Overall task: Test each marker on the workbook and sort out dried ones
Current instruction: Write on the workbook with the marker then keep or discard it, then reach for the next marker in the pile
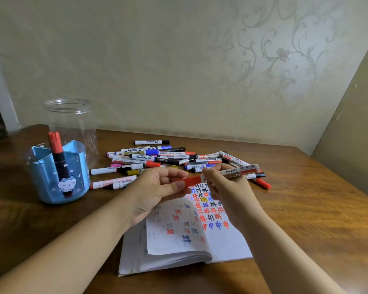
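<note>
You are holding a white marker with a red cap level above the open workbook. Your right hand is gripping its barrel, fingers curled round it; your left hand is pinching the red cap between thumb and fingers. The workbook is lying on the wooden table, its page showing red, blue and black test marks. Just behind your hands a heap of markers is lying. At the left, a blue pen holder is holding one red-capped marker upright, a clear plastic jar standing behind it.
</note>
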Demonstrator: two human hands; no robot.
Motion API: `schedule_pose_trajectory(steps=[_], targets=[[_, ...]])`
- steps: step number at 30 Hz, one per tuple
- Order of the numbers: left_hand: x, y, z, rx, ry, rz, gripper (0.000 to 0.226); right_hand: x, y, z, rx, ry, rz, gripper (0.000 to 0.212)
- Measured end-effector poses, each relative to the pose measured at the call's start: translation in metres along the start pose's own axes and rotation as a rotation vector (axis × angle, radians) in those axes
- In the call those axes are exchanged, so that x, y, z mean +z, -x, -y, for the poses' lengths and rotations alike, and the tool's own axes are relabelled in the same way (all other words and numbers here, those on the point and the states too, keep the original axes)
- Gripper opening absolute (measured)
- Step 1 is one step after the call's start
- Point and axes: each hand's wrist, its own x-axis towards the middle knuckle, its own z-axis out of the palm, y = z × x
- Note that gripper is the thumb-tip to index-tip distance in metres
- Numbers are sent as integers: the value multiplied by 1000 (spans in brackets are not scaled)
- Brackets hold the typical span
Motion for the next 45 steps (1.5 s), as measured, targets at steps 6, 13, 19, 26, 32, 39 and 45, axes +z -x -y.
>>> schedule_pose_trajectory(steps=[6,13,19,26,32,39,45], targets=[[0,12,-5,125,-566,-7,12,13,3,-2,-40,41,30,34],[-11,20,-6,178,-540,-102,13,42,-8,-4,-135,80,55,36],[-44,46,-13,136,-557,-162,14,82,-15,3,-105,220,208,35],[-107,86,-31,113,-901,-436,10,142,-27,32,-164,290,241,26],[-158,115,-52,304,-1119,-742,3,191,-43,56,-386,458,229,16],[-183,117,-60,287,-1171,-762,10,227,-63,48,-450,630,261,23],[-179,106,-52,246,-1122,-683,10,239,-70,36,-335,900,444,20]])
